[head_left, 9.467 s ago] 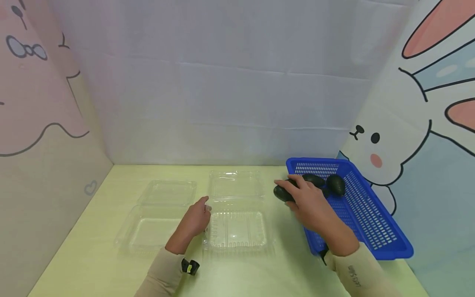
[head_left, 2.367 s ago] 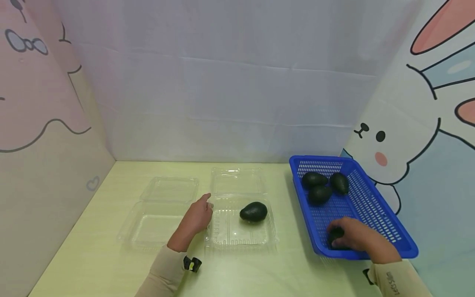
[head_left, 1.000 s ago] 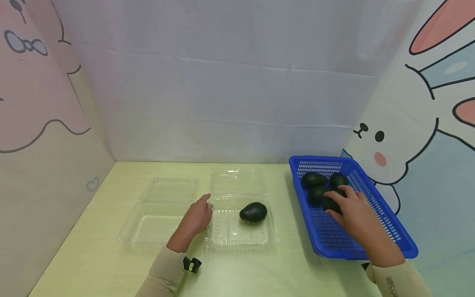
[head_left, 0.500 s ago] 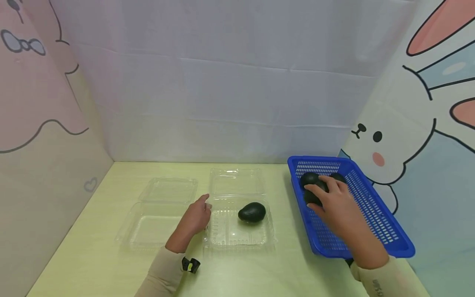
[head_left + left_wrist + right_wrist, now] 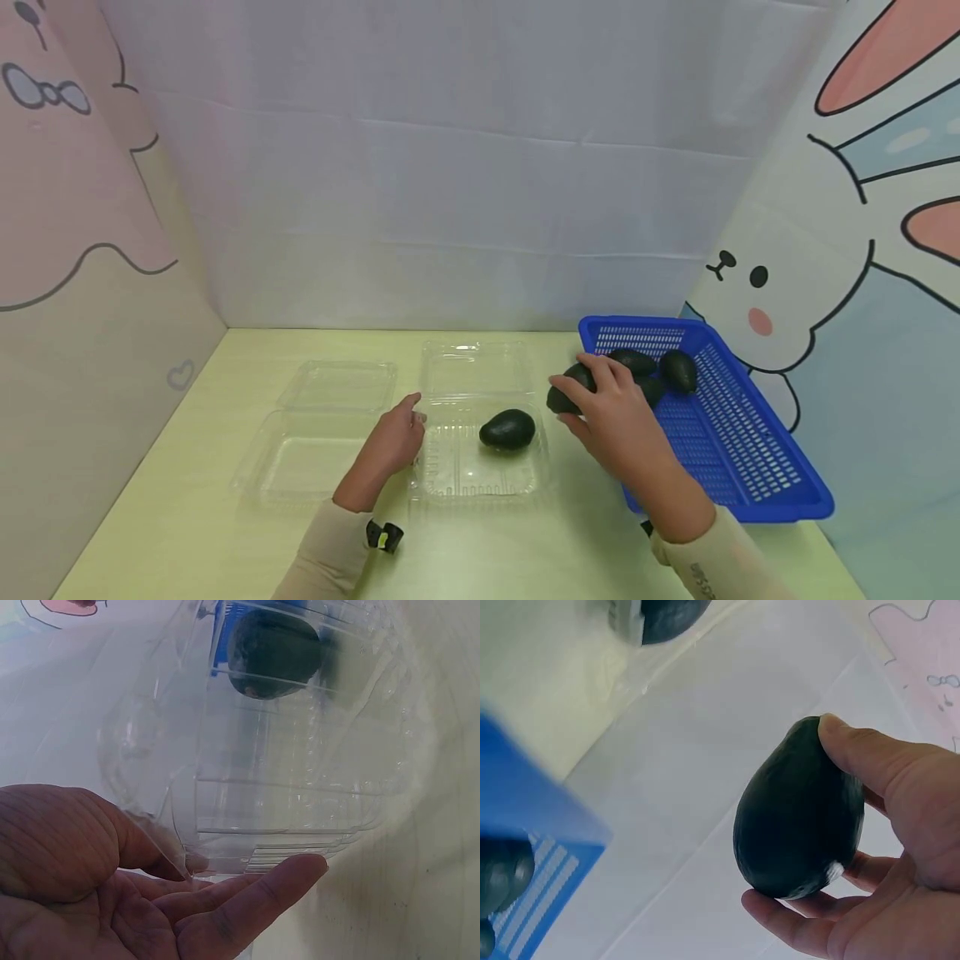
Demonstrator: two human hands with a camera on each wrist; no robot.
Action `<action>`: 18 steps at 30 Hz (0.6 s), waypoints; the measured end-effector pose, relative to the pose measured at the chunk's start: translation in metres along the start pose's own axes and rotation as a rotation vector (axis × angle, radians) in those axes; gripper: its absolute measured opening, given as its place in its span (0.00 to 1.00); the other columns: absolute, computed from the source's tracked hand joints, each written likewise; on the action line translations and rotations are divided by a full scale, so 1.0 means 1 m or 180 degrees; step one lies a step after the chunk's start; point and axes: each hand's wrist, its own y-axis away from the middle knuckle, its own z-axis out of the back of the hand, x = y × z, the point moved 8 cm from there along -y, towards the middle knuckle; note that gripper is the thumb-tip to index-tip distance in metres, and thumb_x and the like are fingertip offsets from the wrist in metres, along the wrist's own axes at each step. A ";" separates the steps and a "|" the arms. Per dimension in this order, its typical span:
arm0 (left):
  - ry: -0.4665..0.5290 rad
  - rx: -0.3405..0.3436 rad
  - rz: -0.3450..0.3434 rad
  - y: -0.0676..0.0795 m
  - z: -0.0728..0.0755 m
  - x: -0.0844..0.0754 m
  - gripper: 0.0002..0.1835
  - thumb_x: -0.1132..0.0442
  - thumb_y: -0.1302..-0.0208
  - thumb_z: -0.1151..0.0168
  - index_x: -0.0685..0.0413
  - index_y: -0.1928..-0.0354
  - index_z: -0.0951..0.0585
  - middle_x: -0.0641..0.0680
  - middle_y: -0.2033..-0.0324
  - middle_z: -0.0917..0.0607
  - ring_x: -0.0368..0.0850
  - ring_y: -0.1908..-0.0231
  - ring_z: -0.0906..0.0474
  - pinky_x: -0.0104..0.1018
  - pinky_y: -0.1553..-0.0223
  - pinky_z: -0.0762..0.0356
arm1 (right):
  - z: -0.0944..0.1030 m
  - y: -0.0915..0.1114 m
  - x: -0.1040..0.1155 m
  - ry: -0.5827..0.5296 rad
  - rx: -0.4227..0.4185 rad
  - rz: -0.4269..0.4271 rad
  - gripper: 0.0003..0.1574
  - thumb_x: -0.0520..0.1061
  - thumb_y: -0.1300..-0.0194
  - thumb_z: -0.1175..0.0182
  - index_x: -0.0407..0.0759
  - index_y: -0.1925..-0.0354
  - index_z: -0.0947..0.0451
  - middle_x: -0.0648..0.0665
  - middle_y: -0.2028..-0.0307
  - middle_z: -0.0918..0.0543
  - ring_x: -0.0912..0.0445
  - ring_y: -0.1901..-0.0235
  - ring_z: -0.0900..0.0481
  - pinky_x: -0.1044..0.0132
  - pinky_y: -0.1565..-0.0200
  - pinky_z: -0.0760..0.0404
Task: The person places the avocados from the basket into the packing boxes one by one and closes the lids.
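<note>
My right hand [image 5: 615, 417] grips a dark green avocado [image 5: 799, 814] between thumb and fingers, held up left of the blue basket's rim. My left hand [image 5: 393, 442] pinches the left edge of an opened clear plastic clamshell container [image 5: 442, 479]; in the left wrist view the thumb [image 5: 150, 844] is at its rim and the fingers lie along the outer wall. Inside that container's base, toward the right, lies another avocado [image 5: 507, 430], its narrow end pointing left. Three more avocados, one of them [image 5: 678, 372] at the right, sit at the back of the blue basket [image 5: 738, 446].
A second clear clamshell container [image 5: 311, 467] lies opened on the table to the left, its lid folded back. White cloth [image 5: 472, 208] stands behind the pale table [image 5: 480, 558], with printed panels on both sides. A bunny figure [image 5: 787, 317] marks the right panel.
Over the last second, my right hand has carried the avocado up and left out of the blue basket. Earlier, one avocado was placed in the container. The left hand has stayed at its edge.
</note>
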 end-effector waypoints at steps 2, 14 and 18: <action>-0.0001 -0.0004 -0.0011 0.000 0.000 0.000 0.26 0.69 0.23 0.51 0.73 0.28 0.35 0.68 0.46 0.16 0.54 0.56 0.18 0.54 0.55 0.18 | -0.004 -0.002 0.007 0.0008 -0.0031 0.0032 0.31 0.45 0.46 0.19 0.49 0.43 0.15 0.30 0.38 0.25 0.30 0.41 0.27 0.33 0.50 0.20; 0.0002 -0.0015 0.0023 0.000 0.000 -0.001 0.26 0.69 0.23 0.51 0.73 0.27 0.35 0.68 0.45 0.17 0.54 0.57 0.19 0.52 0.57 0.18 | -0.032 -0.005 0.038 -0.0085 0.0079 0.0161 0.31 0.49 0.47 0.19 0.54 0.44 0.15 0.32 0.38 0.24 0.32 0.42 0.26 0.38 0.50 0.18; 0.0008 -0.0009 0.0043 0.000 -0.001 0.000 0.26 0.69 0.23 0.51 0.72 0.27 0.35 0.68 0.45 0.17 0.53 0.57 0.19 0.52 0.57 0.18 | -0.041 -0.005 0.047 -0.0144 0.0140 0.0184 0.30 0.49 0.46 0.19 0.55 0.45 0.15 0.32 0.39 0.23 0.31 0.42 0.25 0.39 0.51 0.18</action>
